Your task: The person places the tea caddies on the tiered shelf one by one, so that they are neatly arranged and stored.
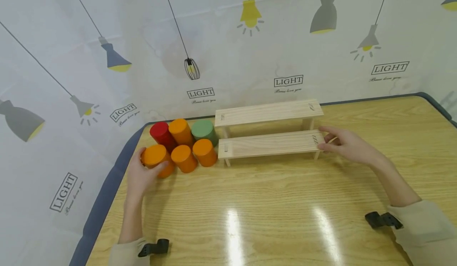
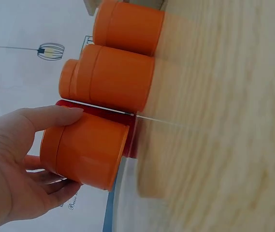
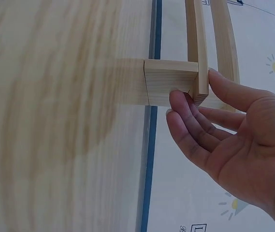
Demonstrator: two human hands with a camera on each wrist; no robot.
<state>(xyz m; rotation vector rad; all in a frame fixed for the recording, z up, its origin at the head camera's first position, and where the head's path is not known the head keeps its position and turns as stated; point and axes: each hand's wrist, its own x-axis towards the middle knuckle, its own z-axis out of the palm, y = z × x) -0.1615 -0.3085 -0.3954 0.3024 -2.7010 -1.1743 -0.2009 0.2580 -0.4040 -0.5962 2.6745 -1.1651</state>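
Observation:
My left hand grips an orange canister at the left front of a cluster, thumb on one side and fingers on the other. In the left wrist view that canister tilts slightly, and its base appears raised off the table. A red canister stands just behind it. At the right, my right hand pinches the end of the lower board of a pale wooden two-step rack, thumb on top and fingers beneath. Behind and higher runs the rack's upper board.
Beside the held canister stand two shorter orange canisters, with a taller orange one and a green one behind. The wood-grain table has a dark blue edge. A lamp-printed curtain hangs behind.

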